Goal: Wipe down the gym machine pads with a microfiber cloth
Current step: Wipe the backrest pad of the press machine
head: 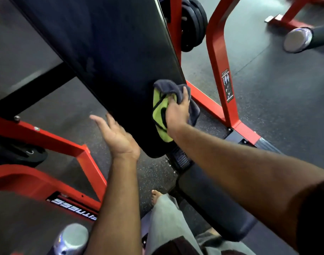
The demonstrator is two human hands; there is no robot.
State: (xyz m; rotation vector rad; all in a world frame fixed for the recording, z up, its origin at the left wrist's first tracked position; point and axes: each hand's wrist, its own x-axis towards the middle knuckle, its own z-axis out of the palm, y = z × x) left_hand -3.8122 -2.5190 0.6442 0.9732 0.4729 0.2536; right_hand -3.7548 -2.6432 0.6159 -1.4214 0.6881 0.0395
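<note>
A long black back pad [109,57] of a red-framed bench slants from the top of the view down to the centre. My right hand [177,111] grips a bunched grey and lime-green microfiber cloth [162,107] and presses it against the pad's lower right edge. My left hand [115,135] is beside the pad's lower left edge with its fingers spread and straight, holding nothing. A black seat pad [212,199] lies below the back pad, partly behind my right forearm.
Red frame tubes [220,57] stand right of the pad and more red frame [52,142] runs along the left. Black weight plates [194,24] hang behind the pad. Another person's shoe [298,39] is at the top right. A silver bottle [71,240] stands at the bottom.
</note>
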